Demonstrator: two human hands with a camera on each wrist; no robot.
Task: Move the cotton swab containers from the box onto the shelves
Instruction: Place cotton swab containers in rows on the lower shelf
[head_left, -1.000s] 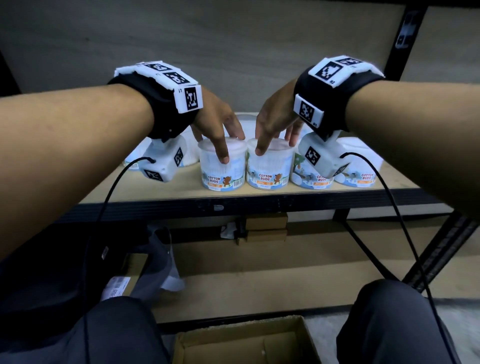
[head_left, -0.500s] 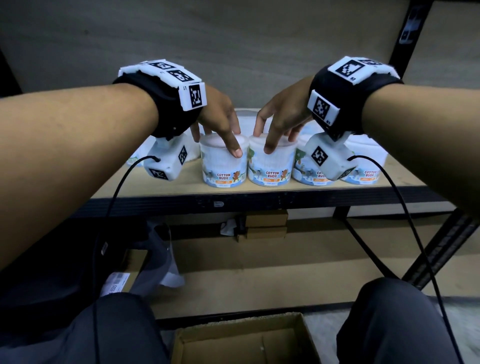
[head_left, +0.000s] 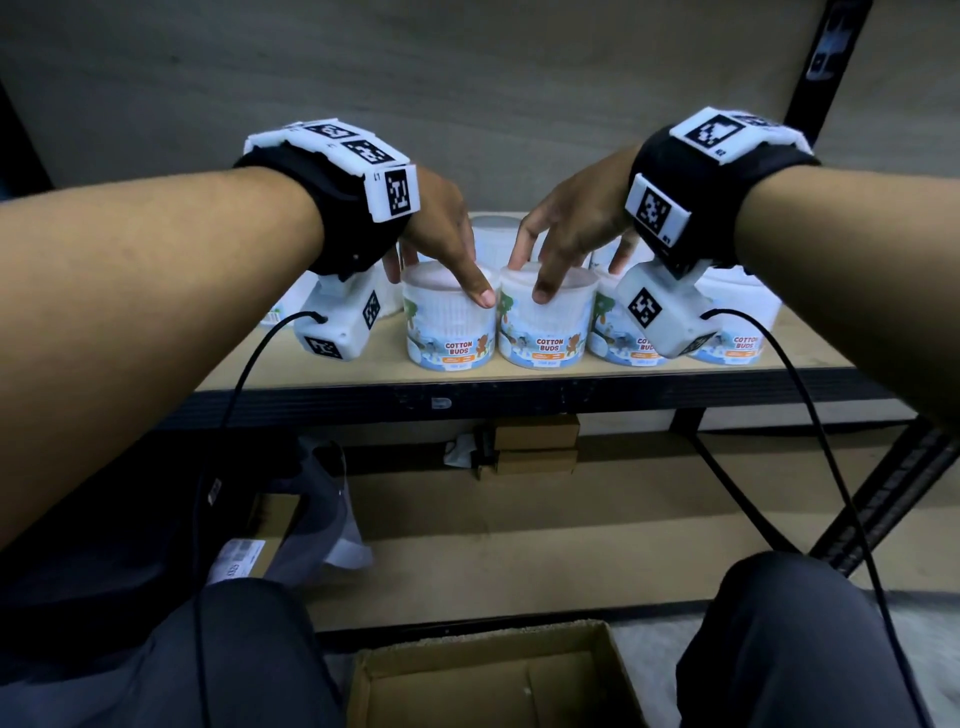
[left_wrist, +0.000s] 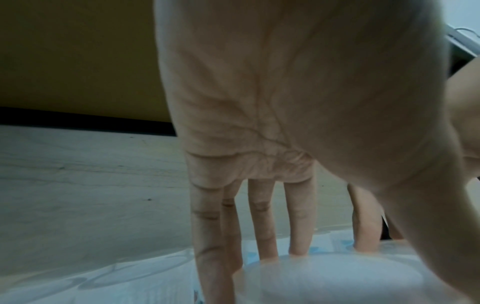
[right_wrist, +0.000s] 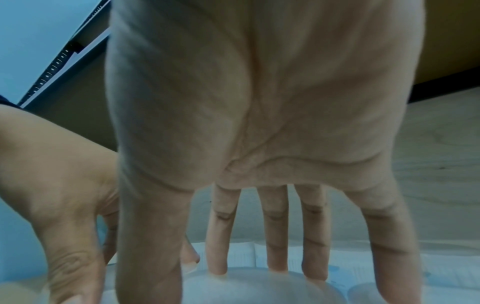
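Note:
Two white "Cotton Buds" tubs stand side by side near the shelf's (head_left: 363, 371) front edge. My left hand (head_left: 441, 270) grips the left tub (head_left: 449, 332) from above, thumb on the front rim and fingers behind the lid. My right hand (head_left: 566, 270) holds the right tub (head_left: 545, 332) the same way. The left wrist view shows the left hand (left_wrist: 337, 257) with straight fingers behind the pale lid (left_wrist: 324, 277). In the right wrist view the right hand (right_wrist: 207, 267) straddles its lid (right_wrist: 259, 288). The cardboard box (head_left: 493, 686) lies open between my knees, its visible part holding no tubs.
More tubs stand on the shelf: two at the right (head_left: 628, 343) (head_left: 737, 338), one behind (head_left: 493, 239), one at the left (head_left: 291, 306). Small brown boxes (head_left: 535, 447) and a grey bag (head_left: 311, 519) sit lower down. A black shelf brace (head_left: 909, 493) slants at the right.
Both hands have stayed on top of the two tubs. The left thumb has slid toward the lid's right front edge. The tubs have hardly shifted on the shelf.

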